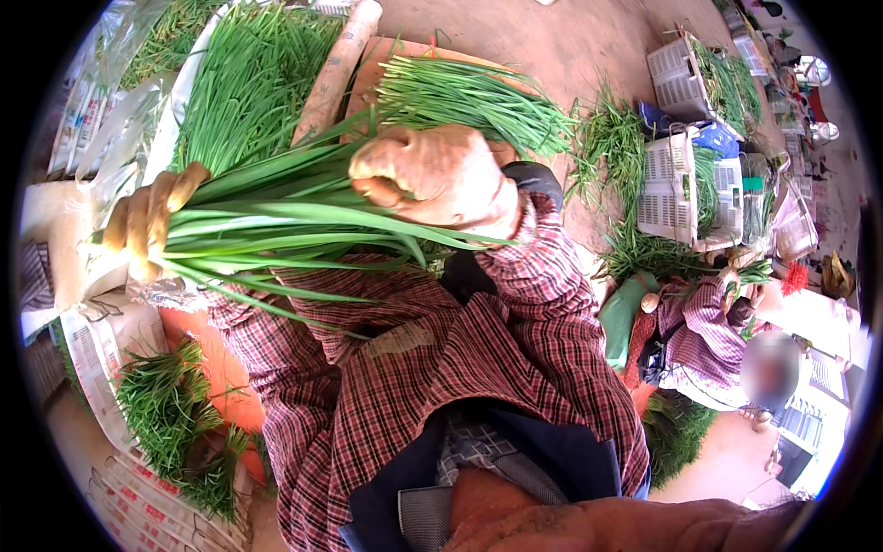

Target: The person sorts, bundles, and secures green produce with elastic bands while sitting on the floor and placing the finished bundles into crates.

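My left hand [154, 221] has its fingers wrapped round the base end of a loose bunch of garlic chives [276, 221]. The long leaves fan to the right across my lap, and some droop below. My right hand [432, 179] is closed at the other end of the leaves, which run up to and under its curled fingers; the inside of the grip is hidden. Just beyond it, a thick pile of chives [469, 97] lies on an orange-brown board [363, 87].
A pale-lined container [170, 138] full of chives stands far left. More chives [175, 405] lie near left, beside an orange surface [235, 386]. White crates [667, 189] and loose greens [616, 147] are at right. A co-worker in checked sleeves [704, 322] sits there handling greens.
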{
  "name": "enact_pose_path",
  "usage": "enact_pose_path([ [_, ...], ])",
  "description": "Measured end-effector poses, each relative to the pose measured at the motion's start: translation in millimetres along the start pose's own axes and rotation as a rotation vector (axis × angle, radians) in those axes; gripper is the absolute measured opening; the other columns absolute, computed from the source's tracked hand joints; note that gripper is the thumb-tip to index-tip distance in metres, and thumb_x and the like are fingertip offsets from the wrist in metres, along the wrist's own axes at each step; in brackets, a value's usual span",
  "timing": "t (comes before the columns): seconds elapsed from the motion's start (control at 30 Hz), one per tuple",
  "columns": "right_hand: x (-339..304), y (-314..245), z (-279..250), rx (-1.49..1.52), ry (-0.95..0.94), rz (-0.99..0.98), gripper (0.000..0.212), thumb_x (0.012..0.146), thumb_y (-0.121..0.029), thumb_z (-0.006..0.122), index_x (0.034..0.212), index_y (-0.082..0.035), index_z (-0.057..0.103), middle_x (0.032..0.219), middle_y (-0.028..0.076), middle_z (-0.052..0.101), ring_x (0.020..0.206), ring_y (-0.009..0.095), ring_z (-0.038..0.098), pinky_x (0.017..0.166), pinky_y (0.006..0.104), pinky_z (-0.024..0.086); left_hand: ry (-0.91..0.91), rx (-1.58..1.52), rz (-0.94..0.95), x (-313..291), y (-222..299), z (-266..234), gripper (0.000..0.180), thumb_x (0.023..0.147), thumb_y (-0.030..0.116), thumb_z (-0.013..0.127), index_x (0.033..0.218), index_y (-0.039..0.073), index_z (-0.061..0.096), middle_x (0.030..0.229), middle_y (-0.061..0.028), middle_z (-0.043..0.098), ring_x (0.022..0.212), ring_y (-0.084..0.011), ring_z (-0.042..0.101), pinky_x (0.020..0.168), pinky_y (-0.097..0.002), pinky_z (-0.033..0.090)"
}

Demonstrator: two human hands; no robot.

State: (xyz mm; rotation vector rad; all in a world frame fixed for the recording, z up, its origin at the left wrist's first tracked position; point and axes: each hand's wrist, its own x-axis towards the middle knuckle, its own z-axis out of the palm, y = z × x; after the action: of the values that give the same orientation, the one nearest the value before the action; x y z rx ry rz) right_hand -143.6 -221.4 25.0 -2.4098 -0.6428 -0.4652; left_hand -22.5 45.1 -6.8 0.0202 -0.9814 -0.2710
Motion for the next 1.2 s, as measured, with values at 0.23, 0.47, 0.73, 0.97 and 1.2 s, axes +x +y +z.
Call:
enact_pose_path([
  [0.23, 3.9, 10.9, -27.0, -0.424, 0.199, -0.135, 0.005, 0.08, -0.016, 0.061, 0.079, -0.017, 0.056, 0.061, 0.001, 0.052, 0.05, 0.017, 0.054, 0.042, 0.0308, 0.043, 0.388, 0.155, -0.068, -22.3, -30.7, 14.5, 0.033, 0.072, 0.007, 0.075, 0.096, 0.021, 0.057, 0.084, 0.0116, 0.058, 0.096, -0.0144, 0.051, 0.105, -0.0456, 0.028],
  [0.47, 11.6, 13.1, -40.6, -0.764, -0.064, -0.229, 0.012, 0.075, -0.019, 0.067, 0.087, -0.02, 0.067, 0.062, -0.003, 0.057, 0.052, 0.015, 0.056, 0.045, 0.029, 0.044, 0.372, 0.056, -0.145, -33.7, -39.6, 7.9, 0.029, 0.073, 0.004, 0.071, 0.091, 0.019, 0.054, 0.077, 0.0104, 0.055, 0.079, -0.0094, 0.051, 0.084, -0.034, 0.037],
  [0.73, 1.5, 52.4, -29.4, -0.882, -0.109, -0.082, 0.011, 0.078, -0.014, 0.06, 0.086, -0.018, 0.067, 0.065, -0.001, 0.059, 0.052, 0.018, 0.056, 0.044, 0.0305, 0.044, -0.168, -0.154, -0.337, -31.1, -55.0, -30.3, 0.024, 0.077, 0.01, 0.067, 0.091, 0.014, 0.049, 0.055, 0.0071, 0.058, 0.046, -0.0076, 0.055, 0.064, -0.0303, 0.046],
  [0.97, -38.4, 77.8, -36.5, -0.142, -0.14, 0.269, 0.016, 0.085, -0.017, 0.057, 0.096, -0.011, 0.068, 0.074, 0.007, 0.065, 0.062, 0.021, 0.062, 0.054, 0.0304, 0.049, 0.163, 0.065, -0.333, -49.9, -29.3, -13.3, 0.03, 0.075, 0.011, 0.073, 0.093, 0.017, 0.05, 0.069, 0.0097, 0.06, 0.064, -0.0051, 0.058, 0.073, -0.0281, 0.038],
  [1.2, -94.0, 91.3, 9.1, -0.111, -0.628, 0.354, 0.028, 0.083, -0.032, 0.055, 0.102, -0.015, 0.067, 0.092, 0.011, 0.067, 0.088, 0.032, 0.063, 0.077, 0.0434, 0.049, 0.591, 0.565, -0.397, -28.6, -18.2, 25.1, 0.035, 0.076, 0.008, 0.07, 0.105, 0.01, 0.05, 0.086, -0.0003, 0.05, 0.081, -0.0154, 0.046, 0.086, -0.0347, 0.036],
])
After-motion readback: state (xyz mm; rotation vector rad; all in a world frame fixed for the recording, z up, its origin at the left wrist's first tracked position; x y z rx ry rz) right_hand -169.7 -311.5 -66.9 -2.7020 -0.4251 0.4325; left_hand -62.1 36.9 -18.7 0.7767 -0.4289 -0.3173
